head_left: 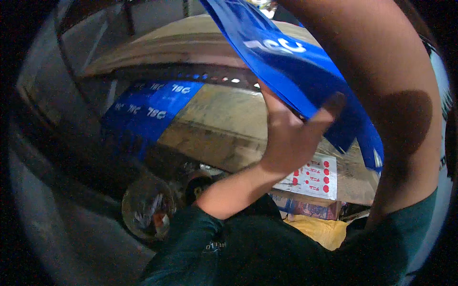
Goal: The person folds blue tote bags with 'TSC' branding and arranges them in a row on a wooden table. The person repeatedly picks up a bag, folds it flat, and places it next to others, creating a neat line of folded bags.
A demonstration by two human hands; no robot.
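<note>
1. Clearly, we see our left hand [291,138] holding a blue plastic piece [296,66], with the thumb lying across its face and the fingers at its nearer edge.
2. This plastic piece, which bears white print, is raised over the wooden table [224,112]; it runs from the upper edge of view down toward our right forearm [408,90].
3. Our right arm goes upward, and the right hand is beyond the upper edge, so we cannot tell whether it is wide or holding something.
4. On the left part of the table lies a blue printed sheet [157,107] (its print is also white).
5. Near our left wrist, on the table's near side, there is a white sheet with red spots [317,177].
6. Below the table edge we notice a yellow bundle [319,231], and at lower left a round container [148,202], rather dim.
</note>
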